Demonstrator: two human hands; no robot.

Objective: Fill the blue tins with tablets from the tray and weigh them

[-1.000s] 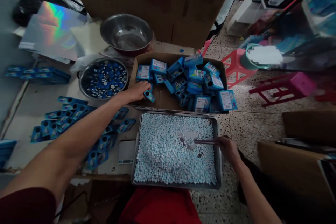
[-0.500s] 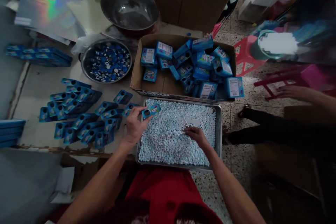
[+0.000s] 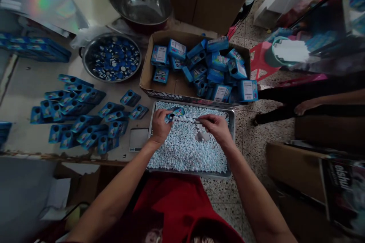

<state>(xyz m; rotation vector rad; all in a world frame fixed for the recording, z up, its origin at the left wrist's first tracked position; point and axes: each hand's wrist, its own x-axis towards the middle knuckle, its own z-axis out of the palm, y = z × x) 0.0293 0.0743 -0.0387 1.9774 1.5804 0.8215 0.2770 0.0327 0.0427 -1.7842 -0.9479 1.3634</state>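
Observation:
My left hand (image 3: pixel 160 125) grips a small blue carton (image 3: pixel 178 112) with a round hole, above the left part of a metal tray (image 3: pixel 232 133). My right hand (image 3: pixel 218 127) pinches the handle of a spoon (image 3: pixel 197 120). The spoon lies level, heaped with small pale blue and white candy-like pellets, its tip close to the carton's opening. Whether the tip touches the carton I cannot tell. More pellets (image 3: pixel 182 152) fill the tray below both hands, and a bare patch of tray bottom shows near the right hand.
A cardboard box (image 3: pixel 171 89) of blue cartons stands behind the tray. Several cartons (image 3: pixel 85 129) stand in rows at left, near a small scale (image 3: pixel 138 139). A bowl (image 3: pixel 87 66) holds blue and silver caps; another metal bowl (image 3: pixel 139 3) sits behind. A person's hand (image 3: pixel 309 106) shows at right.
My right hand has lifted the spoon out of the pellets, loaded, and brought it to the carton. My left hand has moved the carton right, over the tray. The view has shifted slightly.

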